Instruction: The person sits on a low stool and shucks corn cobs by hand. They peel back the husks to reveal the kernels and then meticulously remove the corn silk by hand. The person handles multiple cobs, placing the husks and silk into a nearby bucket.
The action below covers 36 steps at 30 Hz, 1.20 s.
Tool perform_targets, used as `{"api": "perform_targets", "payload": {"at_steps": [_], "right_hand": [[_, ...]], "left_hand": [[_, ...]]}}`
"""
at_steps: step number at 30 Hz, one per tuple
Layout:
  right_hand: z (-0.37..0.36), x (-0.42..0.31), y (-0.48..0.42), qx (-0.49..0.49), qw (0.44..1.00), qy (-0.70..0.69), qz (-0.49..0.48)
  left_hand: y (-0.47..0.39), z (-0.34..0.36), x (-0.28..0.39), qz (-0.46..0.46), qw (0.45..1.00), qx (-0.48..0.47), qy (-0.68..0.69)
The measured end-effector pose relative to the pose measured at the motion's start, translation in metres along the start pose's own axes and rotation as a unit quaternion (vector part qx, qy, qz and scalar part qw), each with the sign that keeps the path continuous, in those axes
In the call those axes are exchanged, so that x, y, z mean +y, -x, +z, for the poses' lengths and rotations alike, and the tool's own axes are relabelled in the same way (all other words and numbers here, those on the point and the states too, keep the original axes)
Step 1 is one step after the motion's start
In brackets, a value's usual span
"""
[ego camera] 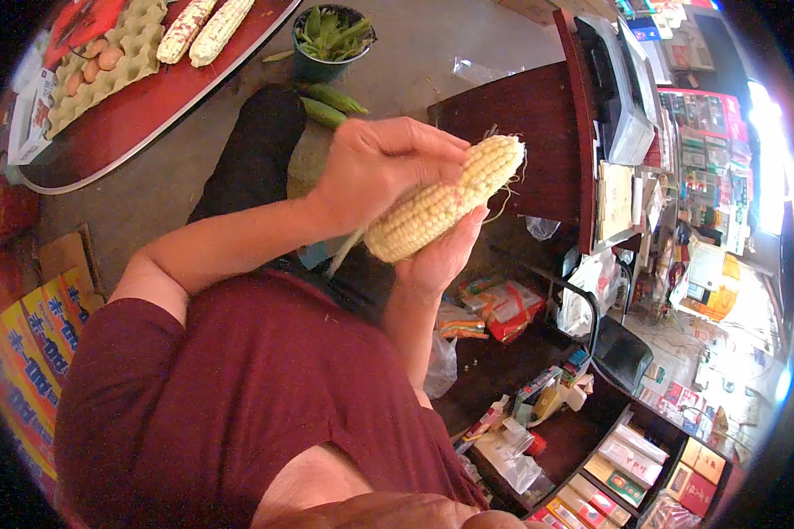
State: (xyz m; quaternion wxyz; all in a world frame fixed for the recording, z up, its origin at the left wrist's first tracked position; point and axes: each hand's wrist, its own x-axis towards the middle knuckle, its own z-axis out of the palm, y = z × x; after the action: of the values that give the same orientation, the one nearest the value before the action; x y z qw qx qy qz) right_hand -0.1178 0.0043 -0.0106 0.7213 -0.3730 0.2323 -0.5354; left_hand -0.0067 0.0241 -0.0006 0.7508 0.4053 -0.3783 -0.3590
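Observation:
A husked ear of pale yellow corn [423, 221] is held slantwise in front of me, its ragged tip towards the upper right. My right hand [440, 254] supports it from below, thumb along its lower side. Over its upper side lies my left hand [384, 172], fingers bent together and fingertips touching the kernels near the tip. Whether those fingertips pinch anything is hidden. Thin strands of corn silk [503, 206] hang from the ear's lower edge. A pale stalk [345, 252] sticks out at the thick end.
Unhusked green ears [324, 114] lie on the floor beside a bucket of husks [331, 49]. On the red table [152, 99] are husked ears [220, 30] and an egg tray [129, 69] with several eggs. A dark wooden desk [509, 145] and a chair [612, 354] stand at right.

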Motion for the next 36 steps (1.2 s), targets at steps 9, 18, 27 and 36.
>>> {"api": "perform_targets", "payload": {"at_steps": [9,18,27,36], "right_hand": [[-0.002,0.000,0.004,-0.004,0.986,0.149,-0.077],[0.003,-0.011,0.003,-0.010,0.995,0.082,-0.057],[0.006,-0.009,0.003,0.001,0.997,0.043,0.060],[-0.008,-0.001,0.003,-0.070,0.997,0.009,0.023]], "left_hand": [[-0.012,-0.009,0.010,0.150,0.978,-0.065,-0.129],[-0.013,-0.020,0.004,0.206,0.962,-0.001,-0.179],[-0.017,-0.004,0.006,-0.149,0.977,-0.090,0.123],[-0.015,0.002,-0.007,-0.211,0.943,0.095,0.240]]}}
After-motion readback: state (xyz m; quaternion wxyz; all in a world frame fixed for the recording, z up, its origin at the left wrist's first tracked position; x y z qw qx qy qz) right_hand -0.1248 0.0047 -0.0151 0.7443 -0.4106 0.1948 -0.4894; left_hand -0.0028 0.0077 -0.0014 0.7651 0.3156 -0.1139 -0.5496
